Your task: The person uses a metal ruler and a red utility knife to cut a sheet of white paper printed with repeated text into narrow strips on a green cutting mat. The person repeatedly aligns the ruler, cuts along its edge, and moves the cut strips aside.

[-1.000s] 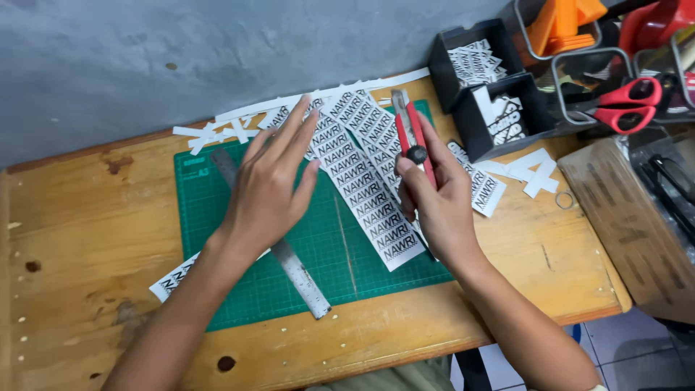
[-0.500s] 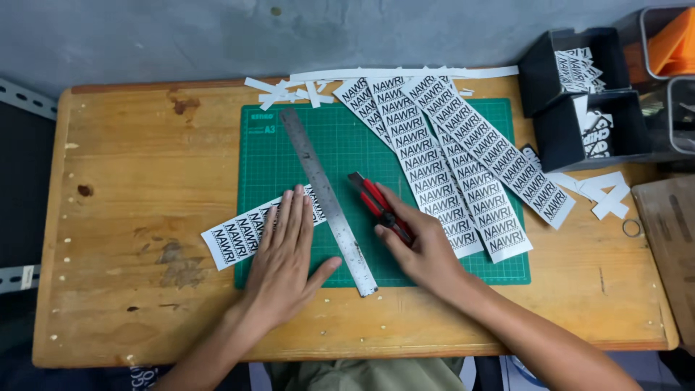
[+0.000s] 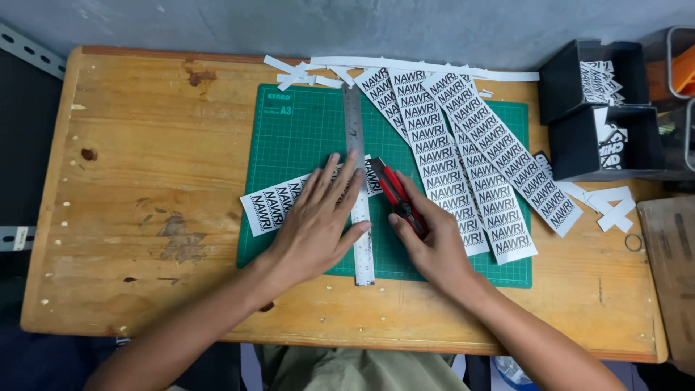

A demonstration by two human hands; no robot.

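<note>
A green cutting mat (image 3: 304, 130) lies on a wooden table (image 3: 145, 181). My left hand (image 3: 318, 221) presses flat, fingers spread, on a white printed paper strip (image 3: 271, 206) and a steel ruler (image 3: 356, 159) that runs straight up the mat. To the right of the ruler, my right hand (image 3: 431, 242) grips a red and black utility knife (image 3: 394, 192), its tip close to the ruler's edge over the strip's right end. Three long printed strips (image 3: 463, 159) lie slanted across the mat's right half.
Thin white paper offcuts (image 3: 405, 65) lie along the mat's far edge. Two black open boxes (image 3: 597, 108) holding cut labels stand at the right, with more white scraps (image 3: 608, 206) below them. A brown board (image 3: 670, 275) sits at the right edge.
The ruler has turned from slanted to straight up the mat. My left hand moved onto it and the short strip. My right hand brought the knife up beside the ruler.
</note>
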